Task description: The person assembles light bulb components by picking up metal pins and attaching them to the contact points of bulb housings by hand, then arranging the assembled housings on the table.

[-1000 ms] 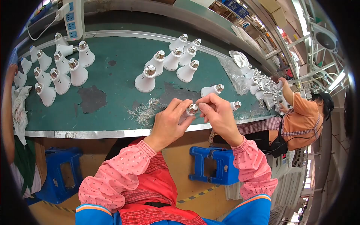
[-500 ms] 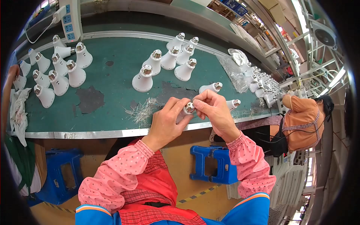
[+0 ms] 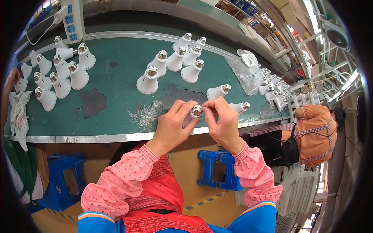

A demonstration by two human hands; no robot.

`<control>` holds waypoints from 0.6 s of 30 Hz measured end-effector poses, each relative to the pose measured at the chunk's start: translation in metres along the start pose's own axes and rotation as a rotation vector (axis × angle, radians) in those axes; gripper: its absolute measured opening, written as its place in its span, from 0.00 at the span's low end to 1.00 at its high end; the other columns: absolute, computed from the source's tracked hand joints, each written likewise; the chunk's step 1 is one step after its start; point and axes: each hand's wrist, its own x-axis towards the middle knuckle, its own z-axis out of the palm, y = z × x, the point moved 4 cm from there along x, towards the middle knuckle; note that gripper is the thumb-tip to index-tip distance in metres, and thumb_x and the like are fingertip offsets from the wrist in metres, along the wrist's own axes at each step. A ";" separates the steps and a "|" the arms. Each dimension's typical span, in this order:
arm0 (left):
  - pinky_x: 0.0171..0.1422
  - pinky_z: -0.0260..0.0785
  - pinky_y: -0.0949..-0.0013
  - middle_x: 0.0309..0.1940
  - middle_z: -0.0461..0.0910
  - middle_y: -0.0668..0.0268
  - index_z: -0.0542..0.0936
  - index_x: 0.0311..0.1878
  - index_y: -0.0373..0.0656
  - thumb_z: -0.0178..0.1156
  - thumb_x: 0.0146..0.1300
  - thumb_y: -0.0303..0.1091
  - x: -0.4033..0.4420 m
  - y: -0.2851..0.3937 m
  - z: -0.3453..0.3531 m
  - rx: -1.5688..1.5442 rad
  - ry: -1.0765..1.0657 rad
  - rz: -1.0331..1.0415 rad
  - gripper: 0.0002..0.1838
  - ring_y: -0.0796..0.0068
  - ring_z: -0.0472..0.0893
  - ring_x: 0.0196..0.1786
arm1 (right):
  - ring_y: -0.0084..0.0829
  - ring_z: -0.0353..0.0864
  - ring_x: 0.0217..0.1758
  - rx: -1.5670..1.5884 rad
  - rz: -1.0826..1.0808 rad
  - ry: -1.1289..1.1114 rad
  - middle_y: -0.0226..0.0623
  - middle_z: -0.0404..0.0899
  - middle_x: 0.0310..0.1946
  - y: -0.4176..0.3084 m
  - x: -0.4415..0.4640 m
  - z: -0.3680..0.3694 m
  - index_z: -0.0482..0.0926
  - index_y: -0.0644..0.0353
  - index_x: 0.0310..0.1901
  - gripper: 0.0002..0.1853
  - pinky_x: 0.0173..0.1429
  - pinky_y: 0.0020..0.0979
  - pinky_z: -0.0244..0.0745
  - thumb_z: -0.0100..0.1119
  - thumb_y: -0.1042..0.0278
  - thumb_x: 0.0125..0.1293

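Left hand (image 3: 170, 126) clamps the bulb (image 3: 188, 120) aslant, cap (image 3: 197, 110) up and rightward; right hand (image 3: 223, 125) pinched together.

The left hand (image 3: 171, 129) curls in a grip — the right hand (image 3: 224, 127), just beside it, pinches thumb to forefinger.

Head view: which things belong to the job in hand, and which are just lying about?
Likely part of the job:
White, silver-capped bulb in the left hand
Similar white bulbs on the green table
Thin, silvery wire-like pieces, heaped nearby

Apparently just lying about:
Crumpled white cloth
Blue plastic stools
White rectangular power strip
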 end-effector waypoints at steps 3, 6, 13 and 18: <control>0.45 0.82 0.60 0.49 0.82 0.60 0.81 0.63 0.45 0.76 0.60 0.28 0.000 0.000 -0.001 0.012 0.008 0.007 0.26 0.56 0.87 0.46 | 0.45 0.83 0.32 -0.144 -0.143 -0.038 0.42 0.77 0.35 -0.004 0.005 -0.001 0.78 0.63 0.43 0.07 0.33 0.40 0.77 0.66 0.81 0.66; 0.43 0.82 0.56 0.50 0.81 0.61 0.80 0.63 0.45 0.75 0.62 0.32 0.000 -0.002 0.001 0.028 0.009 0.044 0.26 0.54 0.87 0.44 | 0.47 0.80 0.31 -0.220 -0.286 -0.057 0.43 0.76 0.34 -0.007 0.009 -0.001 0.77 0.63 0.44 0.10 0.34 0.41 0.75 0.64 0.85 0.64; 0.42 0.82 0.55 0.49 0.80 0.61 0.78 0.63 0.46 0.75 0.63 0.33 -0.001 -0.002 0.000 0.028 0.011 0.052 0.26 0.54 0.88 0.43 | 0.49 0.80 0.33 -0.143 -0.245 -0.150 0.44 0.76 0.36 0.000 0.015 -0.002 0.75 0.64 0.43 0.09 0.36 0.43 0.75 0.64 0.84 0.65; 0.45 0.82 0.57 0.51 0.82 0.60 0.80 0.63 0.45 0.75 0.61 0.30 0.000 -0.001 -0.002 0.008 -0.013 -0.003 0.27 0.53 0.87 0.48 | 0.52 0.82 0.37 -0.063 -0.154 -0.226 0.46 0.77 0.38 0.003 0.016 -0.003 0.74 0.64 0.44 0.08 0.39 0.45 0.76 0.62 0.81 0.67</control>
